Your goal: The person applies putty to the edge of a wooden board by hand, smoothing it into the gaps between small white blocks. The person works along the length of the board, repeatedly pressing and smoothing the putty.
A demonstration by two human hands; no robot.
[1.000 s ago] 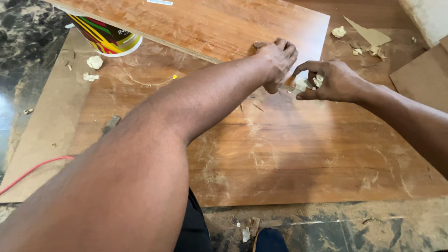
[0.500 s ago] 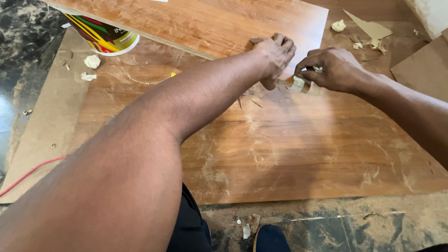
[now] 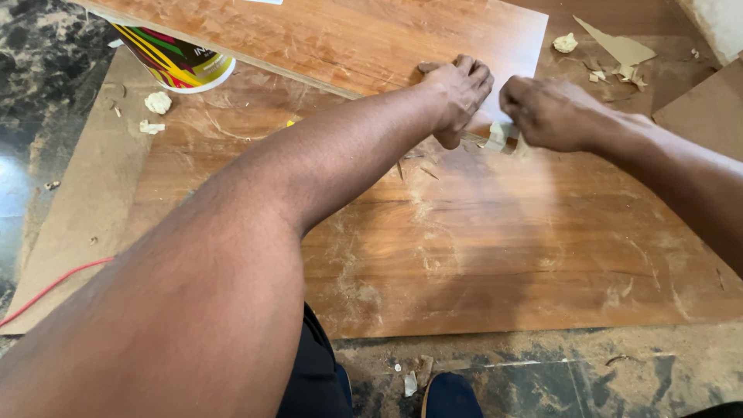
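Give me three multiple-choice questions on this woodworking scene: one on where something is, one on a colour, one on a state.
1. Where is the striped tub?
A. top left, partly under the upper board
B. bottom right
C. between the hands

2. What colour is the cord at left?
A. blue
B. red
C. white

3. How does the left hand stand?
A. flat, palm open
B. lifted off the wood
C. curled, at the edge of the upper board

Answers: A, its rim shows beneath that board; B, a thin red line; C, fingers bent, close to the right hand.
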